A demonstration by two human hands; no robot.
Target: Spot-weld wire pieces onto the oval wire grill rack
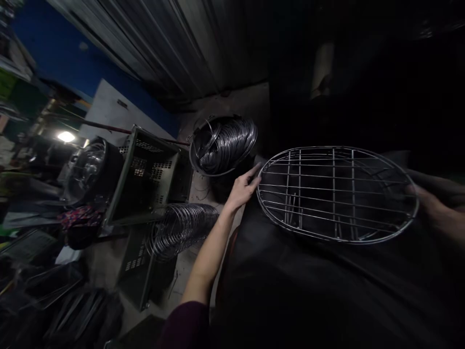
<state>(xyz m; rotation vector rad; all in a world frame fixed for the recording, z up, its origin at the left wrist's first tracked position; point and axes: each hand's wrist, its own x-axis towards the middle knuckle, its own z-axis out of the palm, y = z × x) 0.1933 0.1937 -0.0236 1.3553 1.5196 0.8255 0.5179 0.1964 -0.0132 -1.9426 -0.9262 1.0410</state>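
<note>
An oval wire rack (333, 186) of shiny metal, with long parallel wires and a few cross wires, is held up over my dark-clothed lap. Its left end is gripped by my left hand (244, 188), fingers closed at the rim. My right hand (436, 206) is at the opposite end, dim and slightly blurred, with its fingers around the rim. Short wire pieces show beneath the rack's bars.
A round tub (196, 155) full of bundled metal rings stands beyond my left hand. A green perforated crate (119, 194) sits to the left, near a row of wire rings (183, 225). Another crate (136, 278) lies lower. Corrugated metal sheeting (189, 43) rises behind.
</note>
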